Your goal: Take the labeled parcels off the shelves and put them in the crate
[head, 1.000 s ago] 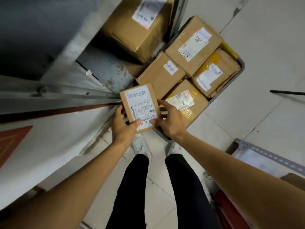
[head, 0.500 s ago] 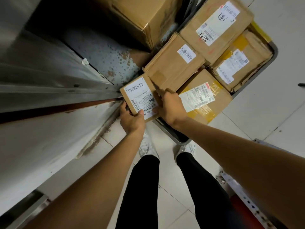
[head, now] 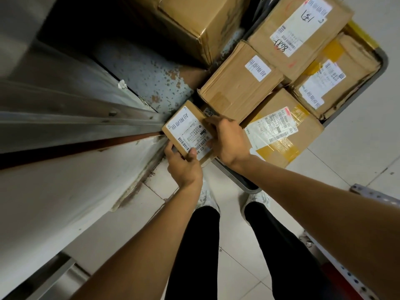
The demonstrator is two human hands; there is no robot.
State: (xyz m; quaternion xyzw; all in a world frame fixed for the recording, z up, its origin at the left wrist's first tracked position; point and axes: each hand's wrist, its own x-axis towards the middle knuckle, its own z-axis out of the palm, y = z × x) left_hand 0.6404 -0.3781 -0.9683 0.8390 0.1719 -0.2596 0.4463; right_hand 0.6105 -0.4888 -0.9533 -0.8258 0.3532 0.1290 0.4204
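Beside the shelf (head: 86, 122), the left hand (head: 184, 167) pinches the parcel (head: 188, 128) at its near edge, thumb on the label. The right hand (head: 229, 141) grips its right side. The parcel hangs over the near-left corner of the crate (head: 236, 176). It is better to lower it flat there, then let go.

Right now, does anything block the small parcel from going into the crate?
Nothing loose. The left hand and right hand hold the small parcel at the crate's near left corner, but the medium box and taped parcel already crowd that corner.
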